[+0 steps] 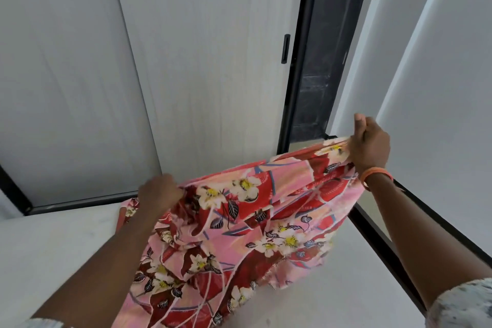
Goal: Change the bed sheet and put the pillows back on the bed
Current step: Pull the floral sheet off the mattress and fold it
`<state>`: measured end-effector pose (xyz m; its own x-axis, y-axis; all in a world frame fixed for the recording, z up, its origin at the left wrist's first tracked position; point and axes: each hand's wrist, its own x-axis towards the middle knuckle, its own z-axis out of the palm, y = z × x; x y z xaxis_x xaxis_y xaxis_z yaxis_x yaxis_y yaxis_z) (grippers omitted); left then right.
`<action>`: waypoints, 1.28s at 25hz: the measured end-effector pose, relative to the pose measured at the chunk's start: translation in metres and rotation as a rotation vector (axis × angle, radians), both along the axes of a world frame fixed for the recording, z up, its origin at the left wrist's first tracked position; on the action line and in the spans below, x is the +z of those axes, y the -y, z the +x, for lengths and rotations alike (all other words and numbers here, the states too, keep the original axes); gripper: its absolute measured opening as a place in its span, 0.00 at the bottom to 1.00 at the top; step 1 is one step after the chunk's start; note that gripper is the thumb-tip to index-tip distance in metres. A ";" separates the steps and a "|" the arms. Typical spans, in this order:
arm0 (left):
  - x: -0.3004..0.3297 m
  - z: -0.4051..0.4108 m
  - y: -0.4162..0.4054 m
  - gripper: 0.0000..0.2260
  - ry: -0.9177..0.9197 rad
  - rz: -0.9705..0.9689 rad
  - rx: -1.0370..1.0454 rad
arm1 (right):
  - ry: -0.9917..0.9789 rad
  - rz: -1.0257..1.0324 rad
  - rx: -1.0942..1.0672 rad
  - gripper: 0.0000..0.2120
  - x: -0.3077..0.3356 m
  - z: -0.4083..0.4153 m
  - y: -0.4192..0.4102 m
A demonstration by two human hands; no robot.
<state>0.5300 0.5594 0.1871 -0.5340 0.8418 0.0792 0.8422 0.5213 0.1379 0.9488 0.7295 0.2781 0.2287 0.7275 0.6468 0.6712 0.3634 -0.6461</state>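
Observation:
A red and pink bed sheet (255,224) with white flowers hangs spread in the air between my hands. My left hand (159,193) grips its upper edge at the lower middle left, fingers curled into the cloth. Higher up on the right, my right hand (368,145) grips the other end of that edge; an orange band sits on the wrist. The sheet sags down in folds toward the floor. No bed or pillows are in view.
A white sliding door (202,61) with a black handle (285,48) stands ahead, partly open on a dark gap (322,61). A white wall (439,74) with black skirting runs along the right. Pale floor (332,287) lies below the sheet.

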 end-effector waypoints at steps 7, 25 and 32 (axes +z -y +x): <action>0.068 0.029 -0.012 0.09 0.948 0.819 0.174 | 0.006 -0.189 0.093 0.29 -0.018 -0.033 0.007; 0.112 0.037 0.022 0.16 0.033 0.194 -0.446 | 0.401 0.085 0.998 0.13 0.053 -0.142 0.059; 0.087 -0.021 0.040 0.06 0.172 0.527 0.006 | 0.065 -0.042 0.433 0.16 0.045 -0.086 0.018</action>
<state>0.5086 0.5196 0.2741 -0.5809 0.7088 0.4002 0.7818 0.3491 0.5166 0.8626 0.7116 0.3230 -0.1431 0.7732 0.6179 0.5023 0.5946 -0.6278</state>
